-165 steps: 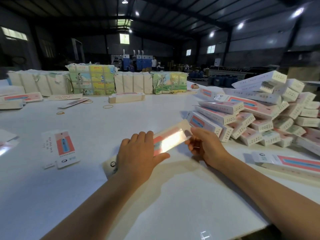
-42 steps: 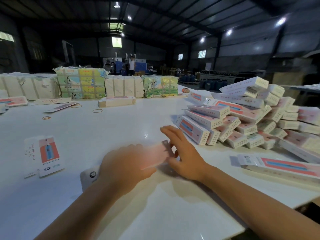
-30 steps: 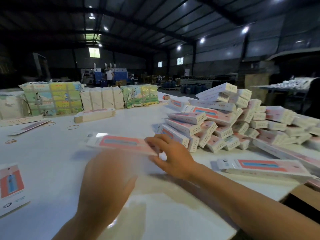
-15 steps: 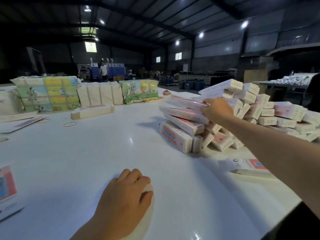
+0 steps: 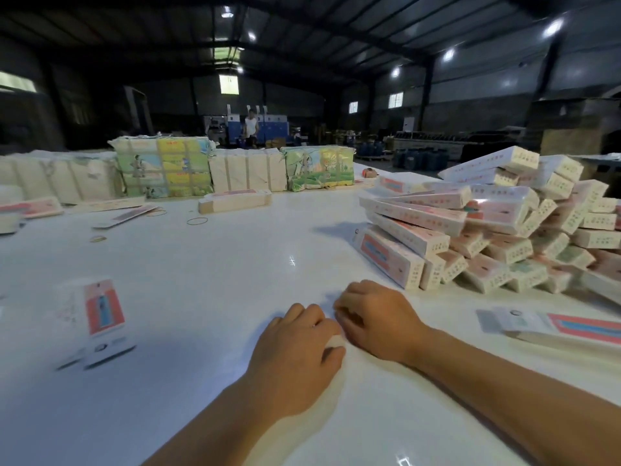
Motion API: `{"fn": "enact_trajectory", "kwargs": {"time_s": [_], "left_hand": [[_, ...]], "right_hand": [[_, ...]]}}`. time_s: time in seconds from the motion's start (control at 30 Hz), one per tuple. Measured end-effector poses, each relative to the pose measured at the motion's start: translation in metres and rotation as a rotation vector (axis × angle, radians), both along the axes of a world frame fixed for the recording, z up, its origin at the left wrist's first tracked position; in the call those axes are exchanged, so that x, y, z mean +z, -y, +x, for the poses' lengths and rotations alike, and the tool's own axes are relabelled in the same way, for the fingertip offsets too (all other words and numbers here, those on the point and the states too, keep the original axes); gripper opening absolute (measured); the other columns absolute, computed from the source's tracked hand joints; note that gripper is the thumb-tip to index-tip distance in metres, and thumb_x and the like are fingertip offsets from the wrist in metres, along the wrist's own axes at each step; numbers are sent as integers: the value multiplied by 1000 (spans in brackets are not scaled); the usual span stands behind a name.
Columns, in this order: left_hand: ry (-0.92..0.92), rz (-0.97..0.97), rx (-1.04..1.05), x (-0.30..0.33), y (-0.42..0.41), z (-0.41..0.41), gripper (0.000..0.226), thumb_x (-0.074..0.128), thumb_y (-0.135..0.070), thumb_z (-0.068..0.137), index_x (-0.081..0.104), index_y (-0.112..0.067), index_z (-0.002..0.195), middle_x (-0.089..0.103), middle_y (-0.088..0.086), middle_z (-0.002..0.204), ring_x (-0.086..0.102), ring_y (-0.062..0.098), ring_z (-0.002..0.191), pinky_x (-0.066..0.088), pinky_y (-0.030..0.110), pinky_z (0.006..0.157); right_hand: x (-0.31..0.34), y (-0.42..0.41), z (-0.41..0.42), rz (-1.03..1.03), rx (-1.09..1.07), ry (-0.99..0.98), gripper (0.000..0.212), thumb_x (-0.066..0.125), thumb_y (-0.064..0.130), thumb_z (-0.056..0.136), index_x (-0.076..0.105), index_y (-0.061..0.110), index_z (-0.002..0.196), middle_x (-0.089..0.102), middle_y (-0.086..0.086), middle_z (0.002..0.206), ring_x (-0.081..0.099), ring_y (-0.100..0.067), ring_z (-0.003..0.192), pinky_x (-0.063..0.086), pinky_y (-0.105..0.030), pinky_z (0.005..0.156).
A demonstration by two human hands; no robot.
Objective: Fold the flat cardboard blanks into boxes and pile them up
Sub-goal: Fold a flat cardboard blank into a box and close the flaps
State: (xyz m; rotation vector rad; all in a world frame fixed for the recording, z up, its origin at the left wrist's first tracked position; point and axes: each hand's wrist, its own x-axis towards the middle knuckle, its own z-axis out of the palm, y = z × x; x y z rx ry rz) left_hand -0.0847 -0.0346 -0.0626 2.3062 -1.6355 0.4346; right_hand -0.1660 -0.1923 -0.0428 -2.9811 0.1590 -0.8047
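Box pile (image 5: pixel 477 223) print, lettering unreadable

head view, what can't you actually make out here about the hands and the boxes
- Whatever lies between the left hand and right hand: only a pale sliver shows, fingers cover the rest.
- Print on the pile of folded boxes: too small and blurred.
- The pile's right side: cut off by the frame edge.
- Flat blank at right: its far end runs out of frame.
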Motion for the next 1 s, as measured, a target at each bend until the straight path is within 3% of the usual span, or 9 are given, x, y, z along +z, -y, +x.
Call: {"fn": "enact_trajectory", "kwargs": {"time_s": [0.2, 0.37, 0.47, 0.6, 0.67, 0.73, 0.83, 1.0], "left_hand": [[-63, 50, 16, 5, 0, -2, 33, 35, -42, 95, 53, -32, 121, 48, -9, 117, 38, 13, 107, 33, 28, 91], [-365, -61, 87, 14, -10, 15, 26, 48, -40, 92, 62, -28, 110, 55, -5, 114, 47, 13, 110, 39, 29, 92], [-352, -114, 334, 39, -38, 65, 27, 48, -41, 92, 60, -27, 111, 53, -3, 117, 48, 17, 112, 38, 30, 87], [-156, 87, 938, 70, -109, 151, 52, 45, -58, 86, 52, -18, 119, 46, 8, 120, 44, 28, 114, 36, 37, 79], [-264, 157, 1147, 68, -144, 179, 76, 46, -80, 71, 53, -18, 114, 50, 10, 113, 50, 30, 108, 39, 37, 82], [-428, 237, 1225, 59, -159, 190, 93, 47, -90, 59, 54, -17, 115, 57, 10, 112, 56, 29, 103, 44, 35, 86], [-504, 297, 1183, 49, -152, 199, 88, 54, -80, 69, 51, -12, 126, 56, 10, 127, 54, 28, 112, 42, 34, 95], [-726, 127, 1081, 55, -141, 204, 60, 71, -43, 80, 56, -5, 123, 53, 17, 130, 51, 29, 119, 40, 33, 98]], "right_hand": [[-10, 3, 4, 99, -25, -65, 22, 50, 24, 94, 69, 20, 104, 59, 4, 107, 51, -16, 97, 44, -30, 78], [-11, 5, 3, 116, -29, -75, 21, 51, 26, 94, 70, 23, 103, 60, 8, 105, 51, -10, 96, 44, -25, 77], [-12, 6, 3, 116, 9, -39, 15, 57, 23, 91, 72, 21, 93, 61, 7, 97, 55, -12, 89, 44, -26, 72], [-12, 5, 4, 129, 29, -20, 12, 62, 15, 87, 72, 21, 83, 60, 9, 87, 56, -13, 79, 39, -23, 62], [-13, 6, 5, 139, 30, -16, 13, 63, 15, 86, 70, 24, 80, 57, 13, 83, 54, -8, 75, 36, -22, 59], [-13, 8, 7, 154, 28, -30, 14, 62, 16, 86, 69, 26, 79, 56, 15, 83, 53, -5, 76, 38, -24, 59], [-14, 8, 8, 170, 22, -45, 16, 63, 16, 85, 69, 29, 78, 55, 16, 84, 54, -4, 76, 39, -25, 60], [-12, 6, 7, 177, 12, -59, 16, 66, 14, 84, 69, 28, 79, 56, 15, 85, 52, -3, 71, 36, -24, 59]]}}
